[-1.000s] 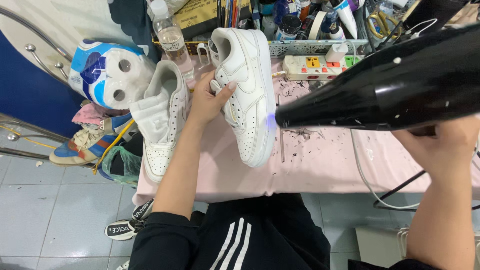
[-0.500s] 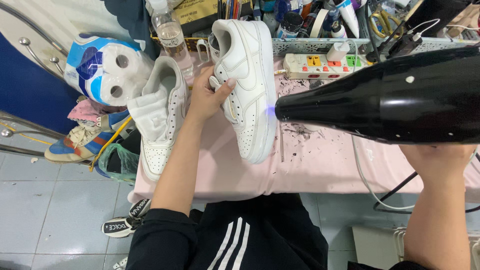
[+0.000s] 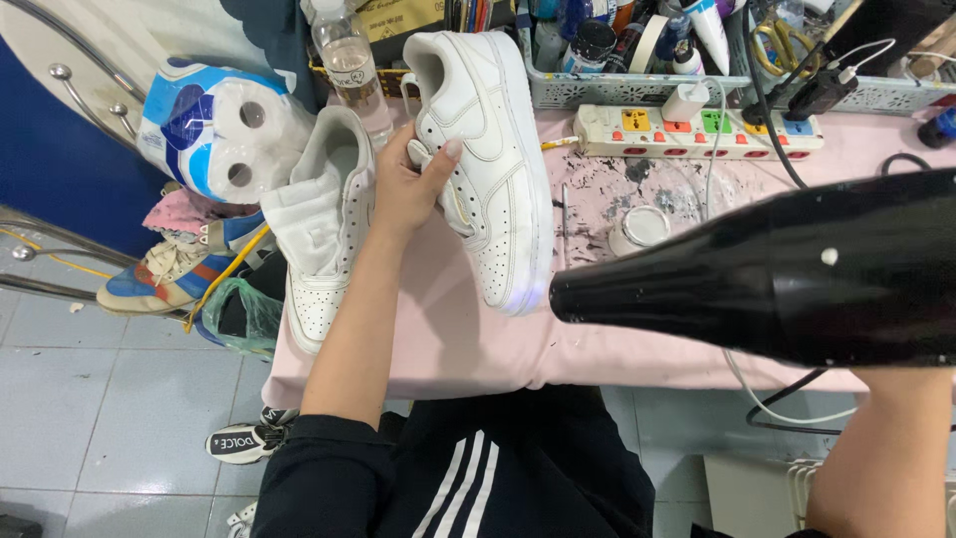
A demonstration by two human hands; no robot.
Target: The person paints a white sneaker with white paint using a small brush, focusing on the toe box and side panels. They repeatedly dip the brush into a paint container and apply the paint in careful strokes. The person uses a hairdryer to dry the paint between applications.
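On a pink-covered table [image 3: 438, 349], near its left half, a white sneaker [image 3: 493, 169] is held tilted on its side, the sole edge turned right and the toe pointing toward the viewer. It is gripped by the left hand [image 3: 406, 189], whose thumb is pressed on the shoe's side panel while the fingers are curled into the opening and hidden there. A second white sneaker [image 3: 324, 224] is laid just beside it on the left, its toe hanging over the table's near-left edge. A large black hair dryer [image 3: 777, 274] is thrust in from the right, its nozzle aimed at the held sneaker's toe and stopped just short of it. The right hand is hidden behind the dryer body, with only the forearm seen at the lower right, so its grip cannot be told. Behind the shoes, a white power strip [image 3: 697, 130] is set along a grey basket [image 3: 597, 92] crowded with bottles and tools, partly cut off by the top edge. A small round lid [image 3: 639, 227] is seen on the stained cloth between sneaker and dryer. A plastic water bottle [image 3: 349, 65] and a pack of toilet rolls [image 3: 214, 130] are placed at the far left. Open cloth is left only along the near edge.
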